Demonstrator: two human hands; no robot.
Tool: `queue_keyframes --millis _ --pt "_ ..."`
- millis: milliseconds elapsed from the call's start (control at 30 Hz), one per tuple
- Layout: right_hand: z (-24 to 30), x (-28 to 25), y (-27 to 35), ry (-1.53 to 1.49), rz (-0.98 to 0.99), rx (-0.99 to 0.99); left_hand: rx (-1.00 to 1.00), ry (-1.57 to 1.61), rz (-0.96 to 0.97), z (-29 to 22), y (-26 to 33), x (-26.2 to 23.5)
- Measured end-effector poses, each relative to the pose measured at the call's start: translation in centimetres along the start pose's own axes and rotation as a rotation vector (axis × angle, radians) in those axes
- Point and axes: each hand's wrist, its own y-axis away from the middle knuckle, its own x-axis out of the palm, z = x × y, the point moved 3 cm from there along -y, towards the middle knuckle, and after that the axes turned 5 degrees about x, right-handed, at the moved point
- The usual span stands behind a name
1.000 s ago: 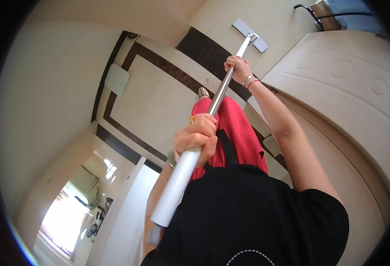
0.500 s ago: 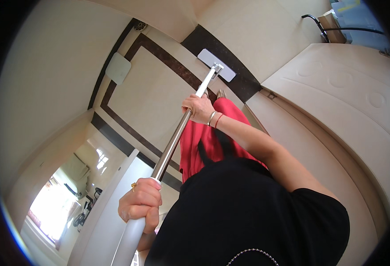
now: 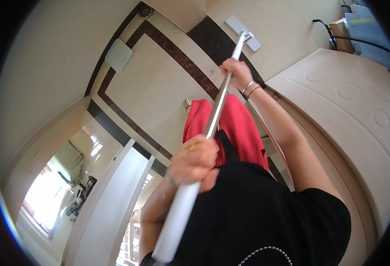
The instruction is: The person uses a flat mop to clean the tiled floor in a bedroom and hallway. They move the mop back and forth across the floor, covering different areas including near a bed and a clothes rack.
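Both my hands are wrapped round the pole of a flat mop [image 3: 216, 113]. My left hand [image 3: 193, 162], blurred and with a gold ring, grips the white lower sleeve in front of my black top. Farther up the pole, just below its white upper section, my right hand [image 3: 238, 73] is closed, with a bangle and a red string at the wrist. The white rectangular mop head [image 3: 255, 44] lies on the pale floor just past a dark threshold strip [image 3: 208, 40]. Red trousers [image 3: 243, 126] show behind the pole.
A cream panelled door [image 3: 337, 84] stands at the right. Beyond it are a black curved handle [image 3: 325, 29], a cardboard box and blue bins [image 3: 368, 26]. On the left, a white square plate [image 3: 118, 55] lies by the wall, with a round drain [image 3: 146, 11] farther off.
The mop head has slid away and to the right, off the dark strip onto the pale floor. Both hands have moved up and right with the pole.
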Motion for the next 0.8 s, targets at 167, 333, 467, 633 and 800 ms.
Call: queue_keyframes --millis 167,333,467,633,800 --pt "-2.9 0.1 -4.1 0.121 -0.32 0.091 0.021 0.05 0.033 4.9 -1.0 -1.7" --pt "1.8 6.2 -4.9 0.039 -0.261 0.028 -0.059 -0.05 0.051 0.9 1.7 -7.4" --pt "8.1 10.0 -3.0 -0.08 -0.164 0.019 -0.126 -0.101 0.005 -4.2 3.9 -10.3" --pt "14.3 13.4 -0.2 -0.021 -0.008 -0.07 -0.138 -0.209 -0.125 -9.9 6.1 -11.8" --pt "18.8 16.9 3.5 -0.053 0.255 -0.181 -0.192 -0.349 -0.267 -15.6 7.8 -11.3"
